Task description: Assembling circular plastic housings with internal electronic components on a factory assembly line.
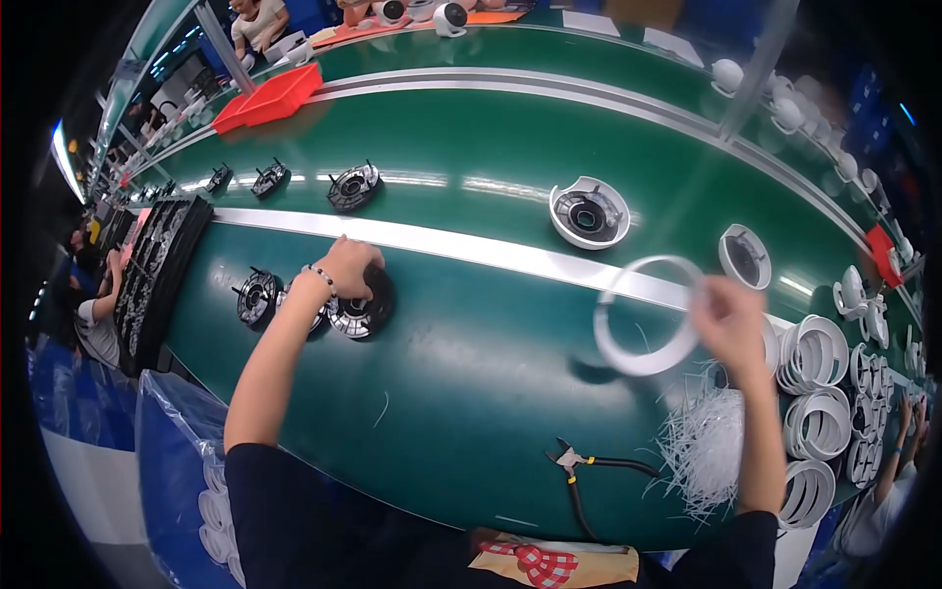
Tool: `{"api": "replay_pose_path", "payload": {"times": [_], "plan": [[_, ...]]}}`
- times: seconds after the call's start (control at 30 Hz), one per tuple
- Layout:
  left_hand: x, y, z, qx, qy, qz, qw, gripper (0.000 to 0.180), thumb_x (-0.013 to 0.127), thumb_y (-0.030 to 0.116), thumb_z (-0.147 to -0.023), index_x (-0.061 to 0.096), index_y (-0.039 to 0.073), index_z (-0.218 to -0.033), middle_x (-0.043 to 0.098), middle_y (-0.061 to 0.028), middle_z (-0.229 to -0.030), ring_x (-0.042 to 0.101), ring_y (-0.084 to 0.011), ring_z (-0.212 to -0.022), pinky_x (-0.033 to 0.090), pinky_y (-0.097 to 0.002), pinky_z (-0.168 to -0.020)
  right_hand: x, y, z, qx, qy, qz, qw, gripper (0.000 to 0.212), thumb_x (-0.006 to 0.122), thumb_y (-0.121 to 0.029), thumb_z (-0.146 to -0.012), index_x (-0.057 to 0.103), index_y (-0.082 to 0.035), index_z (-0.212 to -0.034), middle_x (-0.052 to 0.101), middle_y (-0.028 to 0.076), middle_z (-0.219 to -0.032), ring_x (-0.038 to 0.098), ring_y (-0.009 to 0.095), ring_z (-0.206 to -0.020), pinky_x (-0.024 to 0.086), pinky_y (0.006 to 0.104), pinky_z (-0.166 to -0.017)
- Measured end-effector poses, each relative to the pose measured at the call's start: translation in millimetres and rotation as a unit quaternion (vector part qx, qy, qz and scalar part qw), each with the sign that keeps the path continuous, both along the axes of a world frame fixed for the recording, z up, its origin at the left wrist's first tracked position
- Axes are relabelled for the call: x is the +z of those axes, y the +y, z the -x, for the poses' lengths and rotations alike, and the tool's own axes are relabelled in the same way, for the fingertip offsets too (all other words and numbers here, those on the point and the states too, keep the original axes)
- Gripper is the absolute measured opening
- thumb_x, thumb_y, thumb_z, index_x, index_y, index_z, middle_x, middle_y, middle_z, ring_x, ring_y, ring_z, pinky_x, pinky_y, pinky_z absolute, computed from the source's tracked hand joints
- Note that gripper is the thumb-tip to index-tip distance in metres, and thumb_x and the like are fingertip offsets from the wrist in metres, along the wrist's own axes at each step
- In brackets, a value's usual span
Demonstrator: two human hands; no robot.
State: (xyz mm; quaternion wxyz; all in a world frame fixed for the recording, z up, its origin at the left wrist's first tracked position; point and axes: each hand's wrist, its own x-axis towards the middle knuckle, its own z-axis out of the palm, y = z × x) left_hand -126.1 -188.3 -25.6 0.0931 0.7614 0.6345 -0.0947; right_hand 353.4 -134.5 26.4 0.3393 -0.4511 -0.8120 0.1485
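Note:
My left hand [351, 269] is closed on the rim of a black round part [369, 312], which rests on the green table over silvery ribbed pieces. Just left of it is a similar dark round assembly [257, 297], and another is partly hidden by my left forearm. On the right, my right hand [728, 319], slightly blurred, grips a white ring [605, 324] by its right side and holds it tilted above the table. A pile of thin whitish plastic strips [705, 442] lies below that hand. Cutting pliers [572, 459] with black handles lie spread nearby.
Stacks of white rings [814, 353] stand at the table's right edge. Beyond a metal strip [471, 240], a green belt carries white housings [589, 213] and dark round assemblies [353, 187]. A black rack [162, 285] stands left; red bins [280, 95] sit far left. Other people work nearby.

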Motion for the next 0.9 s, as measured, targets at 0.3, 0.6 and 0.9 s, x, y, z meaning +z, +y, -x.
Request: {"api": "replay_pose_path", "payload": {"times": [0.3, 0.6, 0.9], "plan": [[3, 21, -88, 0.168, -0.493, -0.099, 0.848, 0.026, 0.062, 0.006, -0.071, 0.052, -0.005, -0.092, 0.058, -0.0082, -0.083, 0.057, -0.0115, -0.073, 0.049, -0.0253, -0.06, -65, -24, 55, -0.063, -0.261, 0.218, 0.938, 0.059, 0.065, -0.03, -0.061, 0.047, -0.004, -0.112, 0.059, 0.021, -0.08, 0.057, 0.033, -0.078, 0.046, 0.0392, -0.072], [-12, 19, -168, 0.176, -0.756, -0.059, 0.628, 0.035, 0.059, -0.002, -0.073, 0.043, -0.002, -0.104, 0.055, -0.008, -0.096, 0.053, -0.0137, -0.09, 0.044, -0.0255, -0.077, -53, -29, 76, 0.176, -0.24, 0.066, 0.953, 0.118, 0.076, -0.051, -0.043, 0.018, 0.005, -0.129, 0.017, 0.029, -0.132, 0.02, 0.042, -0.123, 0.018, 0.0498, -0.1], [-29, 3, -208, 0.165, -0.828, -0.085, 0.529, 0.049, 0.054, -0.009, -0.074, 0.036, -0.002, -0.119, 0.049, -0.0075, -0.11, 0.047, -0.0139, -0.102, 0.037, -0.0273, -0.089, -53, -19, 80, 0.04, 0.431, 0.363, 0.825, 0.102, 0.076, -0.024, -0.059, 0.009, 0.004, -0.131, 0.035, 0.018, -0.124, 0.036, 0.026, -0.115, 0.032, 0.0328, -0.094]]}}
